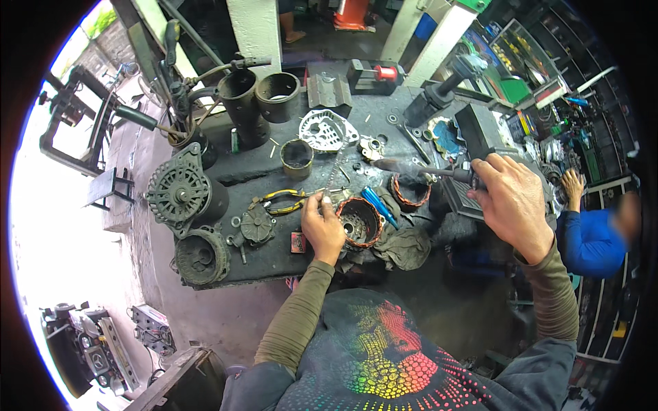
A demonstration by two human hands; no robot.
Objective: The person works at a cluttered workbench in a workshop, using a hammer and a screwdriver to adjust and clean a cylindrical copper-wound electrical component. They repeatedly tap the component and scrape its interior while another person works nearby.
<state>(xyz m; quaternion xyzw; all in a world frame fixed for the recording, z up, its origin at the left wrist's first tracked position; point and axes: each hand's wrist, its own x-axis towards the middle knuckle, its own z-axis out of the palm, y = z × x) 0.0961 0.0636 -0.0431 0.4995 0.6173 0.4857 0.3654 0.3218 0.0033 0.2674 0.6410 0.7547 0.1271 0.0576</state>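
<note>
My right hand (510, 195) is closed round the handle of a soldering iron (444, 172). Its dark, thick tip points left over the bench, with faint smoke about it. My left hand (323, 229) pinches what looks like a thin grey wire (336, 170) that runs up from the fingertips. Right beside that hand stands an alternator stator (362, 222) with copper windings and metal inside. A second stator (411, 193) sits below the iron. Near the iron's tip lies a small metal part (372, 147), and behind it a silver alternator housing (330, 130).
Yellow-handled pliers (284, 202), a blue tool (379, 207), a rag (403, 248) and a small red box (297, 242) lie near my hands. An alternator (179, 188) and metal cylinders (279, 96) stand left and behind. A person in blue (595, 236) is at the right.
</note>
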